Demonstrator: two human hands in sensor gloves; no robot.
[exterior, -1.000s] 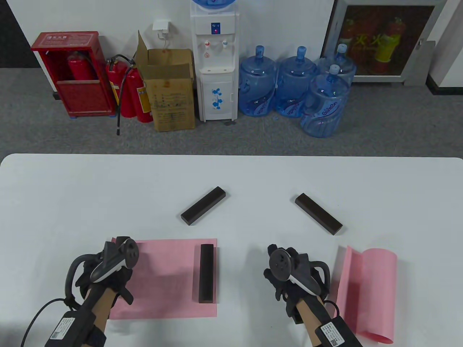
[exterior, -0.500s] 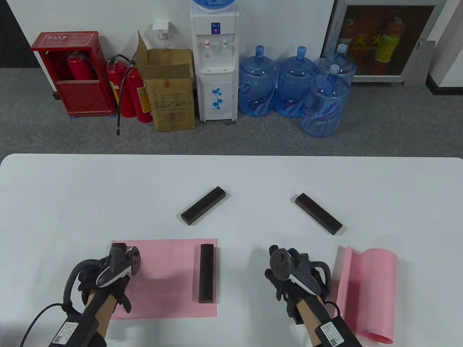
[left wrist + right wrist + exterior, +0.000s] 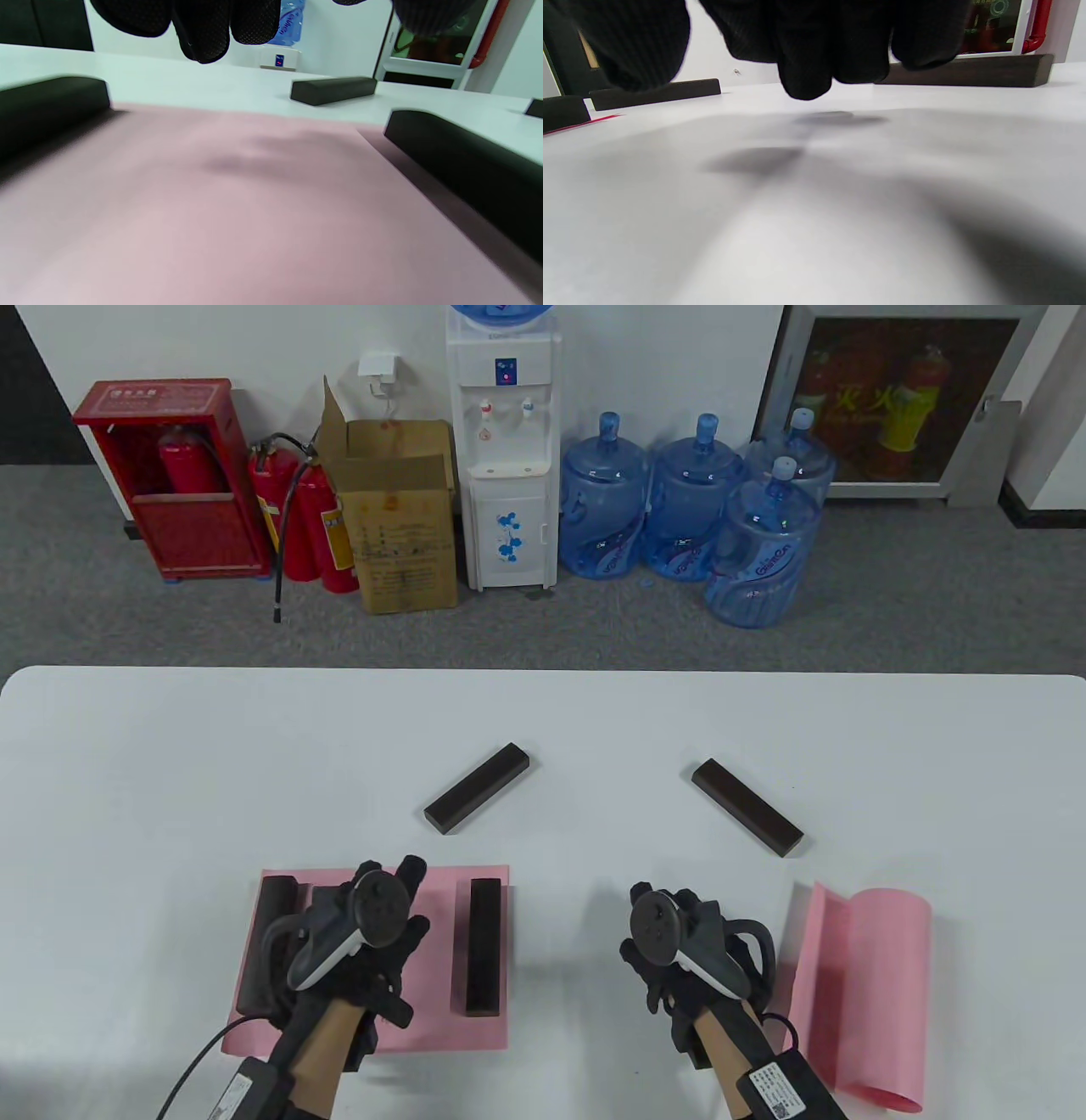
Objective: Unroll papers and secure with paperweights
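Note:
A pink paper (image 3: 437, 891) lies flat at the front left. One dark paperweight (image 3: 484, 946) sits along its right edge and another (image 3: 263, 942) along its left edge. My left hand (image 3: 386, 903) hovers over the middle of this sheet with fingers spread, holding nothing. In the left wrist view the sheet (image 3: 212, 203) lies between both weights (image 3: 51, 106) (image 3: 466, 161). My right hand (image 3: 670, 950) is over bare table, empty, its fingers (image 3: 806, 46) hanging just above the surface. A half-rolled pink paper (image 3: 865, 984) lies to its right. Two loose paperweights (image 3: 477, 787) (image 3: 747, 806) lie farther back.
The white table (image 3: 170, 780) ends at a far edge, with floor beyond. A water dispenser (image 3: 505, 449), blue bottles (image 3: 696, 500), a cardboard box (image 3: 399, 517) and fire extinguishers (image 3: 310, 517) stand against the back wall, off the table.
My left hand has moved right from the sheet's left edge to its middle, leaving a paperweight on that edge. The right hand has stayed put.

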